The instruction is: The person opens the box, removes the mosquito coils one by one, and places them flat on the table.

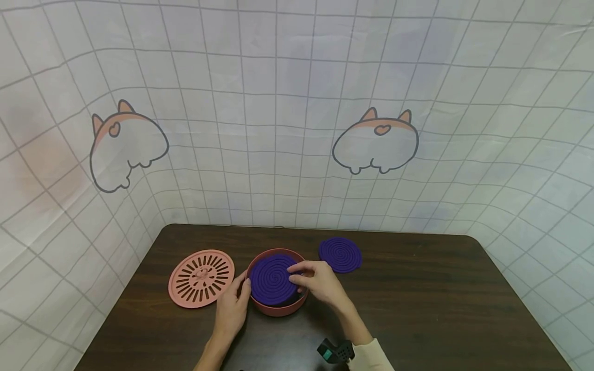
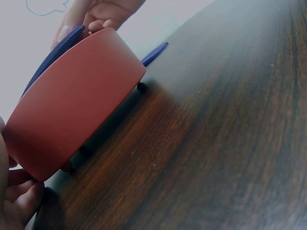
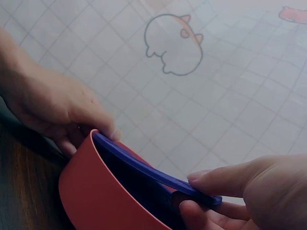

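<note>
A round red mosquito coil holder point(image 1: 277, 311) stands on short feet, with my left hand point(image 1: 230, 310) gripping its left side, thumb up at the rim. Across its mouth lies a purple spiral mosquito coil point(image 1: 271, 281), tilted, with its right edge raised. My right hand point(image 1: 321, 282) pinches that raised edge between thumb and fingers, as the coil point(image 3: 158, 175) also shows in the right wrist view. Inside the holder, beneath the coil, it is dark. In the left wrist view the holder's outer wall point(image 2: 79, 91) fills the middle.
Left of the holder lies a pink slotted lid point(image 1: 201, 279) with a small knob. A second purple coil point(image 1: 340, 254) rests on the dark wooden table point(image 1: 441, 304), behind my right hand. A black device point(image 1: 336, 351) is at my right wrist. Checked curtains point(image 1: 278, 129) surround the table.
</note>
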A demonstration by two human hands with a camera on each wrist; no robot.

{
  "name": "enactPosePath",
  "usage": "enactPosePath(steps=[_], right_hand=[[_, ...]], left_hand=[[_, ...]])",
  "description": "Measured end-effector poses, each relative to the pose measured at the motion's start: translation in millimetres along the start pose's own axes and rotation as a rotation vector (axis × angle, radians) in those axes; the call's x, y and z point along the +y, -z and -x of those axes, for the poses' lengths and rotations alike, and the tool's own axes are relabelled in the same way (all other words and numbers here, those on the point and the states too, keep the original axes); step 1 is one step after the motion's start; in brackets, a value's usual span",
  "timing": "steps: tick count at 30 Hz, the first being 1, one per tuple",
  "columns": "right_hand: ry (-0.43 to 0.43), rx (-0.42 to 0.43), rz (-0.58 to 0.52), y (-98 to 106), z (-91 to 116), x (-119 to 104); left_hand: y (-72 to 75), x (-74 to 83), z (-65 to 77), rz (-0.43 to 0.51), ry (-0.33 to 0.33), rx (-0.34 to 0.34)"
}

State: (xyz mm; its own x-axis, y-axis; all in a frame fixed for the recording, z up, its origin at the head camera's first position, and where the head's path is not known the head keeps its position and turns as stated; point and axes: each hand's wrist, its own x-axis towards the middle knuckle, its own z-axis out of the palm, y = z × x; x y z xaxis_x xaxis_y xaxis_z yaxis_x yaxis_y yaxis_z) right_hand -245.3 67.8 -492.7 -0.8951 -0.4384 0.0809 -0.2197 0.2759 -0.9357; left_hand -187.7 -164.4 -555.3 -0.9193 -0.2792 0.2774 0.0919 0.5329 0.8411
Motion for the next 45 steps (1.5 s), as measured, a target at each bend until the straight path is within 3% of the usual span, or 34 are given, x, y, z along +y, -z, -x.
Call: enactPosePath(steps=[10, 21, 45], right_hand=[[-0.018, -0.012, -0.004, 2.1, 0.6, -2.4], [-0.016, -0.008, -0.007, -0.5, 0.9, -3.0], [-0.012, 0.08, -0.041, 3.8, -0.8, -1.2]], left_hand=[[-0.9, -1.1, -0.2, 0.002, 0.016, 0.004], [-0.5, -1.3, -0.6, -0.009, -0.013, 0.009], [-1.9, -3.5, -0.3, -0.013, -0.036, 0.026]])
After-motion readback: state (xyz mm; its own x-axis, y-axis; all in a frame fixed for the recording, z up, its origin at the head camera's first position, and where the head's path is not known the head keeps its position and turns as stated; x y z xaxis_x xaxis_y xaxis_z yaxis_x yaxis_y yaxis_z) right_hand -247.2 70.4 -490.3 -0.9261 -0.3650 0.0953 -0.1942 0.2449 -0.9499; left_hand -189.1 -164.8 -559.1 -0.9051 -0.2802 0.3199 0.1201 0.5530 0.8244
